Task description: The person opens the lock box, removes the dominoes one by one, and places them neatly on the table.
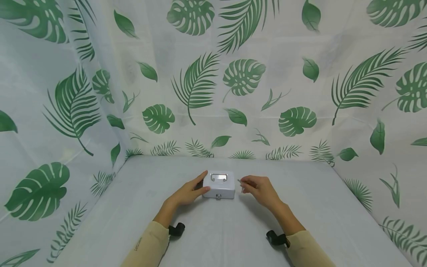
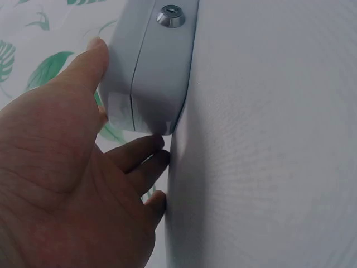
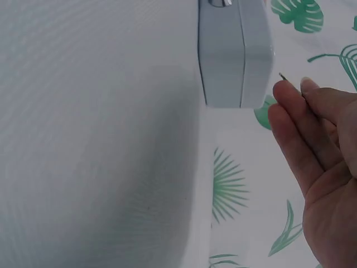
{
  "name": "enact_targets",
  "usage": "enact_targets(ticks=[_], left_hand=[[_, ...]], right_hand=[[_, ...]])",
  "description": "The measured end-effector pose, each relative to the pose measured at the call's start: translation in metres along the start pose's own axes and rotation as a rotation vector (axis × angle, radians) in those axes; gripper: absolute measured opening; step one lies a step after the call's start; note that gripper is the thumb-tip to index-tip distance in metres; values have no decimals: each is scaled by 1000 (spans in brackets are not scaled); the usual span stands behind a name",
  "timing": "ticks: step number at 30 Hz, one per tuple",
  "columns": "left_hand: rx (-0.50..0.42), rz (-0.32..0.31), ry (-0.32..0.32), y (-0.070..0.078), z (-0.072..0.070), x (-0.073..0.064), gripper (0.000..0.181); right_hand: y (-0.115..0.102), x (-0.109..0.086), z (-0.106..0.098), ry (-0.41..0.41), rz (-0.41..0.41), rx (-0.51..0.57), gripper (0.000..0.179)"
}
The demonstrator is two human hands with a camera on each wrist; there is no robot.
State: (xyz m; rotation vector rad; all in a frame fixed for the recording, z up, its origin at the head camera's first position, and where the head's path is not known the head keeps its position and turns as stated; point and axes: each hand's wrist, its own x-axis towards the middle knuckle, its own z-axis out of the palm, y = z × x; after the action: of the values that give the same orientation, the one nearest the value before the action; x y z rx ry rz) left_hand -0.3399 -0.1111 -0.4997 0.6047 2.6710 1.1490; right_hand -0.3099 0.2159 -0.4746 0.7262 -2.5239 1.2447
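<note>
A small white cash box stands on the table, its lid down and a metal handle lying on top. The round keyhole lock is on its front. My left hand rests at the box's left side, thumb at the front corner of the lid and index finger reaching to the back corner. The other fingers lie loose beside the box. Just off the right side, my right hand pinches a small key between thumb and index finger. Only its thin tip shows clearly; the fingers hide most of it.
A white cloth covers the table. Leaf-printed curtains hang behind it and along both sides. Black wrist cameras sit at the cuffs of both tan sleeves.
</note>
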Motion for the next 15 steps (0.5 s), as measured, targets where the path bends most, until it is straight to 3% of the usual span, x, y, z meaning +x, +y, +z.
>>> enact_targets(ticks=[5,15], left_hand=[[-6,0,-6,0,-1,0,80],[-4,0,-3,1,-1,-1,81]], right_hand=[[-4,1,1,9,-20,41,21],[-9,2,1,-2,-23,22,21]])
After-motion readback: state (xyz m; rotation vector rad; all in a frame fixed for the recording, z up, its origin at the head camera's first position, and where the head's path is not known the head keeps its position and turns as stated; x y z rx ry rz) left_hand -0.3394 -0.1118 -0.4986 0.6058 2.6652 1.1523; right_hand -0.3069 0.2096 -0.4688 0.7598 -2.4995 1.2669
